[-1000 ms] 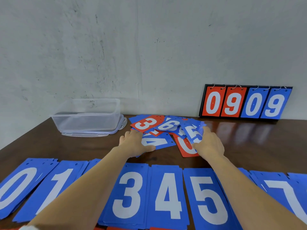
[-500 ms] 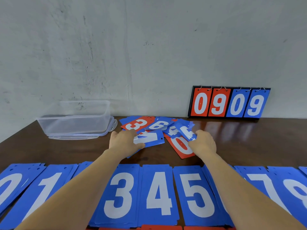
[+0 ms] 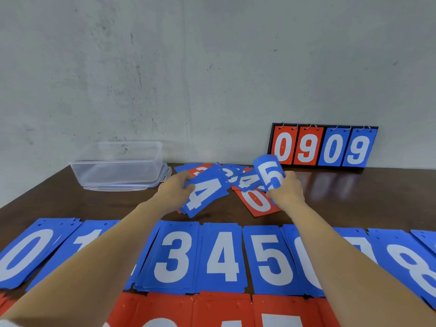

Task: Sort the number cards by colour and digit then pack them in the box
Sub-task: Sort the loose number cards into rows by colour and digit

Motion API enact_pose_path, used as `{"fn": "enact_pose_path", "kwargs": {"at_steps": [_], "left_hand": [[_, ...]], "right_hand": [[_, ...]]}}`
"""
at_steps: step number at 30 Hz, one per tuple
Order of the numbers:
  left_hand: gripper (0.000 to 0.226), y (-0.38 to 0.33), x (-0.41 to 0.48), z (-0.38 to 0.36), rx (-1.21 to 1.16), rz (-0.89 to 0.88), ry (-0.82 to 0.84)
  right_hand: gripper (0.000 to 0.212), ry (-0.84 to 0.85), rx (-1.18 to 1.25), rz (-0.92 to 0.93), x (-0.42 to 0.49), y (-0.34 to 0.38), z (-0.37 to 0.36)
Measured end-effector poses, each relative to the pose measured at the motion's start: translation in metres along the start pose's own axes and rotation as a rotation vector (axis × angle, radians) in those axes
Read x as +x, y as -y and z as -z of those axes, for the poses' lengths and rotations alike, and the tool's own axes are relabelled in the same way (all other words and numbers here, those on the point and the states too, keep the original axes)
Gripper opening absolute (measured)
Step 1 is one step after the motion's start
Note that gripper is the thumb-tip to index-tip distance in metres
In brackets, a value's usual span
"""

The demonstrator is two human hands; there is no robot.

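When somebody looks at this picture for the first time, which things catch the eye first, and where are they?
In the middle, the left hand holds a blue 4 card and the right hand a bent blue 5 card, over a mixed heap of cards. Blue piles sorted by digit run along the near edge, red piles nearer still. A scoreboard reading 0909 stands at the wall, far right; a clear box far left.

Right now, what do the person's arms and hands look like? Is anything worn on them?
Both are bare. The left hand and right hand show no glove, and no watch or bracelet shows at either wrist. The left arm and right arm are uncovered along the visible forearms. A sliver of white fabric, possibly a sleeve edge, sits at the near end of the left arm.
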State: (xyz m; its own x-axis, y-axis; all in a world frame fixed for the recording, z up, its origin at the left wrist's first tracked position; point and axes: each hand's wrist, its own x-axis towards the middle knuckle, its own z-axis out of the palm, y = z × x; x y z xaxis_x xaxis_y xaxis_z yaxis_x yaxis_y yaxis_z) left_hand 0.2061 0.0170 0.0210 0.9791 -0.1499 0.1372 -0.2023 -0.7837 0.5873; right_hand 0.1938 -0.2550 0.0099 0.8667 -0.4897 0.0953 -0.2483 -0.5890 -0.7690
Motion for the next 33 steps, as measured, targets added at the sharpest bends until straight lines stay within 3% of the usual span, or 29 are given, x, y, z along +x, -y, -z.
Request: {"fn": "enact_pose_path", "kwargs": {"at_steps": [3,5,8,10,13,16,18,21,24,30,33], "left_hand": [[0.006,-0.007,-0.012,0.012,-0.079,0.0,-0.05],[0.019,-0.006,-0.018,0.019,-0.118,0.009,-0.075],[0.014,-0.003,-0.032,0.03,-0.172,0.077,-0.082],[0.022,-0.002,-0.044,0.035,-0.229,0.102,-0.068],[0.023,-0.005,-0.064,0.039,-0.383,0.151,-0.033],[0.024,-0.004,-0.08,0.031,-0.483,0.205,0.079],[0.032,-0.002,-0.088,0.022,-0.503,0.224,0.139],[0.046,-0.003,-0.097,0.01,-0.538,0.237,0.194],[0.038,-0.006,-0.104,0.008,-0.532,0.261,0.214],[0.037,-0.022,-0.12,0.002,-0.462,0.285,0.241],[0.031,-0.033,-0.129,-0.003,-0.407,0.292,0.195]], "right_hand": [[0.07,-0.036,0.027,0.04,-0.006,0.006,0.008],[0.07,-0.065,0.029,0.071,-0.012,0.011,0.013],[0.07,-0.095,0.017,0.104,-0.02,0.018,0.019],[0.067,-0.111,0.011,0.134,-0.027,0.023,0.022],[0.05,-0.121,0.042,0.14,-0.04,0.029,0.025],[0.023,-0.056,0.162,0.113,-0.047,0.027,0.026],[0.016,0.031,0.286,0.071,-0.051,0.023,0.029],[0.022,0.166,0.35,-0.006,-0.067,0.014,0.042],[0.037,0.241,0.341,-0.04,-0.082,0.004,0.059],[0.01,0.364,0.204,-0.102,-0.118,-0.008,0.083],[0.01,0.356,0.198,-0.128,-0.127,-0.018,0.08]]}}
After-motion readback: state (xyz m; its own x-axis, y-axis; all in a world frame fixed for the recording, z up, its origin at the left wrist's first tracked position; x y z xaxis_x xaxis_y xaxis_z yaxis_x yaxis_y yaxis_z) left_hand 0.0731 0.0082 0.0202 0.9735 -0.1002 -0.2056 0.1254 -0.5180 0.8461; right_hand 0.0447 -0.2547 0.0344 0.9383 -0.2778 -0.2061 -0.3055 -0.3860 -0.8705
